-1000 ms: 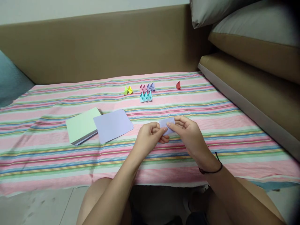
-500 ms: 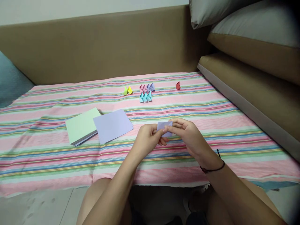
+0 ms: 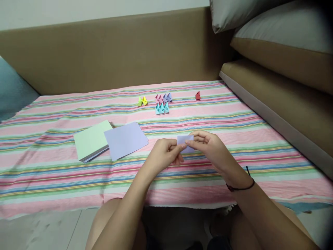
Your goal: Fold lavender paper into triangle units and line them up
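Observation:
Between my two hands is a small piece of folded lilac paper [image 3: 185, 139], held above the striped cloth. My left hand [image 3: 165, 152] pinches its left side, thumb on the front face and fingers behind. From the right, my right hand [image 3: 208, 147] grips it with the thumb across the front; its other fingers curl behind the upper edge. Left of my hands lie larger lilac paper sheets [image 3: 126, 140], overlapping a stack of paper with a pale green top sheet [image 3: 92, 140].
Small folded paper pieces stand farther back: yellow [image 3: 142, 101], pink [image 3: 159, 99], purple [image 3: 168, 97], turquoise [image 3: 162, 108] and one red [image 3: 198, 95]. The striped cloth [image 3: 65, 180] covers the seat. Cushions [image 3: 281, 97] are piled at right; a blue pillow [image 3: 14, 88] leans at left.
Both hands and the lilac paper have shifted slightly to the right. My right thumb still presses the front of the paper. The sheets and folded pieces stay put.

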`<state>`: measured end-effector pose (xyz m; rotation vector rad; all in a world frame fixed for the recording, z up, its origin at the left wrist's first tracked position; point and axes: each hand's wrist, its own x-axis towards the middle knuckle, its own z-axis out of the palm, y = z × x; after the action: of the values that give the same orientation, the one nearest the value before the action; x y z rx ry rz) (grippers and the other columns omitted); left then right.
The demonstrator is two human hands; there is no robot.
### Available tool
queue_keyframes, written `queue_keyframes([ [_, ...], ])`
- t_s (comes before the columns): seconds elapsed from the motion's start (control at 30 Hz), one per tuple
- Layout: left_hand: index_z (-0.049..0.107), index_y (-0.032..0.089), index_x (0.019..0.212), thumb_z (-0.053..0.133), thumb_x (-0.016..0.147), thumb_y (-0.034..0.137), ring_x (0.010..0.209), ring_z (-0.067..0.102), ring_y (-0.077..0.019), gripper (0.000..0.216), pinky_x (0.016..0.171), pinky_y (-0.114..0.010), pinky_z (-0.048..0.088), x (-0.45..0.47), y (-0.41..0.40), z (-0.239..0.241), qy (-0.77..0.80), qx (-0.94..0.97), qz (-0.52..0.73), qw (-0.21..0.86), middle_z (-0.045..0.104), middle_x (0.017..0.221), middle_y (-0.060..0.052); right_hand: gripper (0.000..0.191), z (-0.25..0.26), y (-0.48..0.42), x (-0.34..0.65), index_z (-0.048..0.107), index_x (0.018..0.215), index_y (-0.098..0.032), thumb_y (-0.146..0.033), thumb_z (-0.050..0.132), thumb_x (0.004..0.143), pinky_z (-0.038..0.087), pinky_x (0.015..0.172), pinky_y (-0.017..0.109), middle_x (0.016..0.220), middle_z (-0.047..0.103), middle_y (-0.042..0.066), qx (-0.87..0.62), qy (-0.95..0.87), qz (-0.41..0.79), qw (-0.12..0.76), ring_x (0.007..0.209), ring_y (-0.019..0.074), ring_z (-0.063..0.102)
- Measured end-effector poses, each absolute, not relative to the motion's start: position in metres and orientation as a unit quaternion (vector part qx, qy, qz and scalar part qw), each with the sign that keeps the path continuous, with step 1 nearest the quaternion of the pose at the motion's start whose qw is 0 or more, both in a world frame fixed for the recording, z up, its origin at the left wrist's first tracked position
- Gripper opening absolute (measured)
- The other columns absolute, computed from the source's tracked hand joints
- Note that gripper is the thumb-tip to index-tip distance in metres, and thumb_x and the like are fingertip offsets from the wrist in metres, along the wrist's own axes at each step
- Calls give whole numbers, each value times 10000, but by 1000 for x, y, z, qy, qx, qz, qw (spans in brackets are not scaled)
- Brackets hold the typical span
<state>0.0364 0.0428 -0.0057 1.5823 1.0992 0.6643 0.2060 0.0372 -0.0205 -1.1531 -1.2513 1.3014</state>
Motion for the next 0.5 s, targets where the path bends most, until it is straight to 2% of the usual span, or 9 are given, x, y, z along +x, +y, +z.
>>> queue_keyframes([
  [0.13, 657, 172, 689, 564, 840, 369, 558, 610, -144, 265, 525, -221, 416, 33, 43, -6, 469, 732, 331, 367, 662, 602, -23, 212, -21, 38, 210, 643, 795, -185, -345, 740, 696, 533, 694, 324, 734, 683, 28, -457, -563, 512, 460, 738, 196, 660],
  [0.23, 687, 184, 711, 549, 854, 305, 616, 624, -153, 233, 582, -231, 434, 33, 41, -3, 476, 738, 370, 302, 683, 641, -25, 162, -18, 36, 209, 658, 831, -200, -324, 711, 741, 543, 717, 337, 775, 696, 30, -461, -590, 456, 482, 768, 205, 669],
  [0.33, 698, 190, 720, 573, 847, 283, 595, 606, -139, 201, 575, -230, 431, 33, 38, 1, 481, 724, 422, 257, 685, 652, -15, 177, -13, 34, 208, 659, 887, -219, -306, 720, 745, 545, 766, 345, 840, 702, 25, -468, -600, 405, 507, 816, 206, 670],
  [0.4, 699, 187, 739, 598, 835, 299, 549, 591, -128, 180, 548, -228, 433, 34, 38, 2, 484, 696, 449, 282, 666, 611, -5, 143, -9, 32, 209, 661, 852, -223, -301, 721, 749, 547, 749, 338, 819, 697, 17, -470, -614, 369, 516, 788, 196, 664],
  [0.5, 699, 177, 841, 641, 808, 337, 613, 652, -151, 173, 574, -234, 493, 34, 40, 3, 455, 630, 464, 426, 697, 671, -17, 20, -4, 30, 210, 670, 793, -231, -249, 676, 789, 537, 716, 336, 803, 694, 16, -468, -650, 276, 531, 790, 196, 654],
])
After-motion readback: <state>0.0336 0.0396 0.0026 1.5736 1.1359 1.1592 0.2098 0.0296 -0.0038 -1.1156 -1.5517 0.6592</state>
